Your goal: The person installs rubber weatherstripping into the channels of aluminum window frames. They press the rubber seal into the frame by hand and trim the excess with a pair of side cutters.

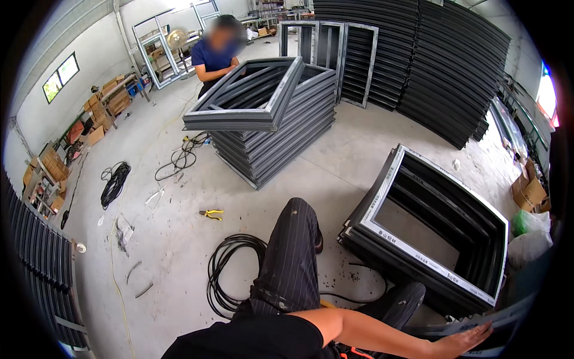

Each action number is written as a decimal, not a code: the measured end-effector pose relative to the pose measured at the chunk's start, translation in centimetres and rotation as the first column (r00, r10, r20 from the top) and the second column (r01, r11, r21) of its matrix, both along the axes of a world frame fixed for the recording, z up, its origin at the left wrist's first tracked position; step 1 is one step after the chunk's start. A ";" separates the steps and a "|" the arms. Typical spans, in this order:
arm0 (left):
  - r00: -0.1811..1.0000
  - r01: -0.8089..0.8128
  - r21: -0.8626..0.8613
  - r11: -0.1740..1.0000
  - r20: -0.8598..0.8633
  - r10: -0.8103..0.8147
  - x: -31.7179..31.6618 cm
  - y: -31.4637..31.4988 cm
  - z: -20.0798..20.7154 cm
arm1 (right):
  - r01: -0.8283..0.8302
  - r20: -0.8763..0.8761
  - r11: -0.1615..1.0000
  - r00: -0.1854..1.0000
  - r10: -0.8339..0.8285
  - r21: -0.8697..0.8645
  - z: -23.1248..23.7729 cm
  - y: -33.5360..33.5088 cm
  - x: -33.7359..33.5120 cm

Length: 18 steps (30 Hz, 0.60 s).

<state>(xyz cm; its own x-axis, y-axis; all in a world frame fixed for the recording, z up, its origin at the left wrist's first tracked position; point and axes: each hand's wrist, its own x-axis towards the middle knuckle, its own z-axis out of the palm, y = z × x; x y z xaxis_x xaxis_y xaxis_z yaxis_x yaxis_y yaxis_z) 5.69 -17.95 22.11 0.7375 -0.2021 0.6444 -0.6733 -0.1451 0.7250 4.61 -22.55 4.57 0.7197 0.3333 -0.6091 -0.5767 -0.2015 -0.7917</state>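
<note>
My left arm reaches across my lap to the lower right. There my left hand (pixel 461 342) lies along a grey frame bar (pixel 448 328), its fingers stretched out against it; the palm side is hidden. My right hand is not in view. Beside that bar, to the right of my knees, stands a stack of dark rectangular window frames (pixel 439 263) with a whitish printed film on the top one. Something with orange-red and black parts (pixel 357 353) shows at the lower edge under my forearm, too cut off to name.
Ahead is a taller frame stack (pixel 275 143), with a person (pixel 216 57) behind it. Yellow-handled pliers (pixel 212 214), a coiled black hose (pixel 218 269) and a black cable bundle (pixel 115 184) lie on the floor. Dark profiles (pixel 454 66) are piled at the back right; white bags (pixel 529 242) stand right.
</note>
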 end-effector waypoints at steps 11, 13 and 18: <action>0.925 -0.242 -0.011 0.970 -0.305 0.227 -0.2 9.4 -5.4 | 0.294 -0.615 0.955 0.744 -0.259 -0.046 -19.8 -12.8 -10.9; 0.824 -0.518 0.109 0.848 -0.205 0.529 -0.6 15.3 -9.2 | 0.466 -0.685 0.883 0.626 -0.373 -0.054 -23.3 -20.6 -16.2; 0.300 -0.837 0.314 0.448 -0.420 0.856 -10.7 29.4 -9.2 | 0.460 0.062 0.858 0.887 -0.458 -0.229 -13.9 -17.7 -14.2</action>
<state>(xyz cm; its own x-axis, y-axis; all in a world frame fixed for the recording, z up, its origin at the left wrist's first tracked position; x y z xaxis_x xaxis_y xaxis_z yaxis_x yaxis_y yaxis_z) -5.04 11.45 12.95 0.6852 0.7069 0.1755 0.2508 -0.4552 0.8543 -9.58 -40.23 -9.29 0.7599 -0.1851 -0.6231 -0.6447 -0.0923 -0.7588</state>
